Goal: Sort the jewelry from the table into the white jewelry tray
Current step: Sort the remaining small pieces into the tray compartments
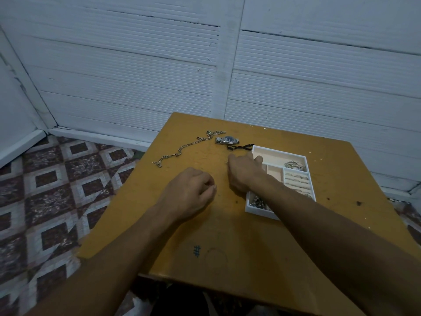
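A white jewelry tray (279,152) with several compartments sits on the right of the yellow table (227,236); rings stand in its slotted section and silver pieces fill two other compartments. A long silver chain (182,148), a steel watch (227,140) and a black cord bracelet (242,147) lie on the table beyond my hands. My right hand (245,173) hovers at the tray's left edge, thumb out over the tray, fingers bent down with their tips hidden. My left hand (189,192) rests on the table with fingers loosely curled; nothing shows in it.
The table stands against a white panelled wall (205,65). Patterned floor tiles (57,190) lie to the left, past the table's left edge. A blue pen mark (197,251) is on the near tabletop.
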Demonstrator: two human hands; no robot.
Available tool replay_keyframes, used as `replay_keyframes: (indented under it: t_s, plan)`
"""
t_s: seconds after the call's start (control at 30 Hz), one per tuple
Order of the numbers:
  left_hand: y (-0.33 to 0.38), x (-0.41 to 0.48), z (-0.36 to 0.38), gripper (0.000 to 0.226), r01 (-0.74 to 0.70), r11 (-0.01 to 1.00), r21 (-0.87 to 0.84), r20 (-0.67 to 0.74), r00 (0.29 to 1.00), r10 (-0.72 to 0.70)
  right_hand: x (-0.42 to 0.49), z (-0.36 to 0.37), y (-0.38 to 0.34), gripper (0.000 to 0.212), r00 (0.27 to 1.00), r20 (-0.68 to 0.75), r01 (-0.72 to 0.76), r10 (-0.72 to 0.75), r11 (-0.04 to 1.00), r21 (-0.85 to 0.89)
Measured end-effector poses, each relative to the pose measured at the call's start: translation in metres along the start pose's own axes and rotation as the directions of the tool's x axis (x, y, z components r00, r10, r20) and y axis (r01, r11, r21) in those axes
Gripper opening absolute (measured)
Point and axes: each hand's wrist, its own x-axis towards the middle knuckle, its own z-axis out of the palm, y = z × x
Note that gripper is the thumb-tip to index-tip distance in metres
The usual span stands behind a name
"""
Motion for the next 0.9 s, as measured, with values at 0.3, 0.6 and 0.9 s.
replay_keyframes:
  t_s: [0.3, 0.6, 0.9]
  plan:
    - [0.016, -0.001, 0.003, 0.026, 0.136, 0.971, -0.197, -0.052, 0.987, -0.149, -0.021, -0.025, 0.011, 0.015, 0.978, -0.172, 0.168, -0.113, 0.923, 0.346]
    - [0.067, 0.004, 0.003, 0.025, 0.38, 0.232, -0.895, 0.163, 0.765, -0.623, -0.078, -0.054, 0.032, 0.013, 0.954, -0.211, 0.297, -0.212, 0.755, 0.585]
    - [0.12, -0.002, 0.017, 0.042, 0.323, -0.191, -0.927, 0.375, 0.772, -0.513, -0.128, -0.065, 0.051, 0.014, 0.94, -0.235, 0.339, -0.249, 0.777, 0.531]
